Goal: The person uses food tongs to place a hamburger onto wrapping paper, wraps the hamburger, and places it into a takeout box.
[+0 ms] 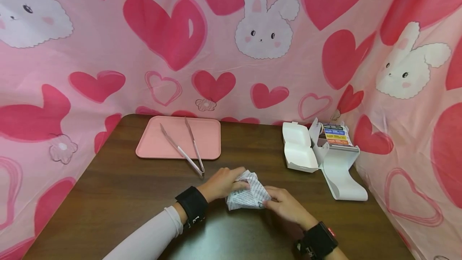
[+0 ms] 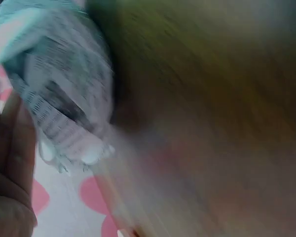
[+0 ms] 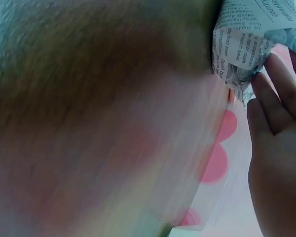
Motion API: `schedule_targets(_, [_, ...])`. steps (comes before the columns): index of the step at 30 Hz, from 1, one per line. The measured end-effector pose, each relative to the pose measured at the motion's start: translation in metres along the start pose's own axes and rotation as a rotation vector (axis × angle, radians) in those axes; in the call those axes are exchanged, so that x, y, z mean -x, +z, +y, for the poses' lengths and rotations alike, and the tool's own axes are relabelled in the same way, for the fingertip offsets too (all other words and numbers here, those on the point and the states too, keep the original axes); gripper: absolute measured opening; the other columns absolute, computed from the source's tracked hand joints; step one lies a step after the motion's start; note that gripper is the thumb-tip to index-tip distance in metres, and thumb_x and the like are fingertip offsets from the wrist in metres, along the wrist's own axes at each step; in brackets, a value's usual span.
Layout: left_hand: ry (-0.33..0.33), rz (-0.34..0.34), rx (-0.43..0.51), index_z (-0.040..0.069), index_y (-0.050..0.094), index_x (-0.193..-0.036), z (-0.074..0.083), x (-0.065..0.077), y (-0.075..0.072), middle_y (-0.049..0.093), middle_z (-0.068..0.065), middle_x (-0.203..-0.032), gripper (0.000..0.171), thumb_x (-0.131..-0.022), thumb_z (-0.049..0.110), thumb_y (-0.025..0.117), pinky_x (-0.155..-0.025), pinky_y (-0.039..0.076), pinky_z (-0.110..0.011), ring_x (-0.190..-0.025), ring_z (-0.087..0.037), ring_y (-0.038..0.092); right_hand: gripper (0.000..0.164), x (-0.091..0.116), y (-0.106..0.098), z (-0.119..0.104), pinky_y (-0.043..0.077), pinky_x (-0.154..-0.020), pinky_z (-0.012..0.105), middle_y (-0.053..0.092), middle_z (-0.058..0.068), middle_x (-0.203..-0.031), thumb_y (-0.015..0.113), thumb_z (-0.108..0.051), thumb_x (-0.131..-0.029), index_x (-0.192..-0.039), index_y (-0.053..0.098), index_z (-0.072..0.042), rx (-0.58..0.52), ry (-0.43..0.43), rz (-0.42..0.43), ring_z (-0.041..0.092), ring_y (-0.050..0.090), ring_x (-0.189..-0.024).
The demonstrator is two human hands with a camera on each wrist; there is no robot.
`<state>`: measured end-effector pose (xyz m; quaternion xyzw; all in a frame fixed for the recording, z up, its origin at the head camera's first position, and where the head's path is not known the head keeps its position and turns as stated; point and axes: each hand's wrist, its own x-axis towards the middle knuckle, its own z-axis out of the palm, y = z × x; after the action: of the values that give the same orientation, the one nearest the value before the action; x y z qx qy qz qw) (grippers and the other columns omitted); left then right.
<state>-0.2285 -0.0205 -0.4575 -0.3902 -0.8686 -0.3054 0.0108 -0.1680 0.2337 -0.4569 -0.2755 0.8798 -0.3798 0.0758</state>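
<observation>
A bundle of newsprint-patterned wrapping paper (image 1: 249,196) sits between the two hands near the middle of the table. My left hand (image 1: 223,183) holds its upper left side, thumb and fingers on the folded paper. At the lower right corner, my right hand (image 1: 286,208) pinches the paper between thumb and fingers. Folds and a dark gap show on the paper (image 2: 64,89) in the left wrist view; whatever lies inside is hidden. Printed lettering covers the paper (image 3: 246,39) in the right wrist view, with the right fingers against its lower edge.
Metal tongs (image 1: 185,155) lie spread across a pink tray (image 1: 211,131) at the back left. A white lidded takeaway box (image 1: 299,155) stands open at the back right. Beside it is a white holder (image 1: 341,159) with several coloured boxes and a hanging white sheet. Patterned cloth (image 1: 223,51) borders the brown table (image 1: 126,196).
</observation>
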Motion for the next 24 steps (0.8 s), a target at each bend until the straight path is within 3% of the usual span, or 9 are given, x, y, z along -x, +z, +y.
schedule_targets(3, [-0.130,0.010,0.072,0.015,0.059,-0.113,0.003,0.001,0.001,0.062,0.004,-0.075,0.037,-0.091,0.041,0.073,-0.063,0.046,-0.028,-0.069,-0.010,0.055,0.021,-0.003,0.004,-0.002,0.052,-0.089,0.029,0.070,0.002,-0.110,0.056,-0.018,-0.104,-0.091,0.072,-0.019,0.024,-0.001,0.068,0.009,0.063,-0.102])
schedule_targets(6, [-0.193,0.066,0.154,0.015,0.057,-0.116,0.006,0.004,0.003,0.071,-0.004,-0.089,0.038,-0.091,0.036,0.075,-0.068,0.049,-0.030,-0.078,-0.013,0.062,0.024,-0.006,0.009,-0.004,0.053,-0.087,0.030,0.071,0.001,-0.106,0.058,-0.019,-0.103,-0.082,0.070,-0.021,0.046,0.019,0.142,0.011,0.065,-0.099])
schedule_targets(11, [-0.153,0.181,0.253,0.011,0.055,-0.118,0.010,0.006,0.009,0.067,-0.004,-0.099,0.026,-0.097,0.017,0.069,-0.075,0.052,-0.029,-0.089,-0.014,0.063,0.024,-0.009,0.016,-0.009,0.054,-0.085,0.031,0.072,0.001,-0.106,0.063,-0.012,-0.097,-0.076,0.071,-0.020,0.075,0.070,0.233,0.017,0.067,-0.099])
schedule_targets(14, [-0.108,0.236,0.237,0.011,0.060,-0.115,0.012,0.009,0.012,0.060,-0.001,-0.098,0.018,-0.098,0.009,0.066,-0.075,0.052,-0.026,-0.087,-0.013,0.059,0.026,-0.010,0.017,-0.010,0.053,-0.084,0.031,0.072,0.001,-0.104,0.064,-0.010,-0.096,-0.072,0.070,-0.018,0.092,0.097,0.258,0.019,0.067,-0.097])
schedule_targets(16, [-0.061,0.261,0.172,0.012,0.064,-0.113,0.014,0.013,0.013,0.058,-0.001,-0.102,0.016,-0.098,0.007,0.066,-0.075,0.052,-0.025,-0.088,-0.012,0.058,0.026,-0.010,0.018,-0.011,0.053,-0.084,0.032,0.072,0.000,-0.104,0.064,-0.010,-0.096,-0.071,0.069,-0.018,0.101,0.107,0.262,0.019,0.067,-0.097])
schedule_targets(18, [0.008,0.270,0.042,0.013,0.068,-0.111,0.016,0.017,0.013,0.059,-0.004,-0.108,0.015,-0.097,0.009,0.068,-0.078,0.053,-0.028,-0.093,-0.015,0.058,0.028,-0.011,0.018,-0.011,0.053,-0.084,0.031,0.071,0.000,-0.103,0.064,-0.010,-0.096,-0.069,0.067,-0.018,0.113,0.116,0.265,0.018,0.066,-0.096])
schedule_targets(21, [0.093,0.243,-0.256,0.015,0.071,-0.111,0.020,0.025,0.013,0.060,-0.007,-0.120,0.014,-0.099,0.022,0.066,-0.087,0.054,-0.035,-0.106,-0.020,0.058,0.028,-0.013,0.018,-0.012,0.053,-0.083,0.030,0.071,-0.002,-0.101,0.064,-0.008,-0.095,-0.069,0.067,-0.018,0.126,0.119,0.274,0.016,0.066,-0.094])
schedule_targets(24, [0.137,0.172,-0.524,0.018,0.070,-0.115,0.025,0.033,0.015,0.060,-0.005,-0.128,0.030,-0.102,0.041,0.058,-0.097,0.050,-0.040,-0.118,-0.022,0.056,0.029,-0.014,0.020,-0.014,0.053,-0.081,0.030,0.071,-0.004,-0.099,0.065,-0.006,-0.093,-0.067,0.066,-0.018,0.134,0.119,0.292,0.014,0.065,-0.092])
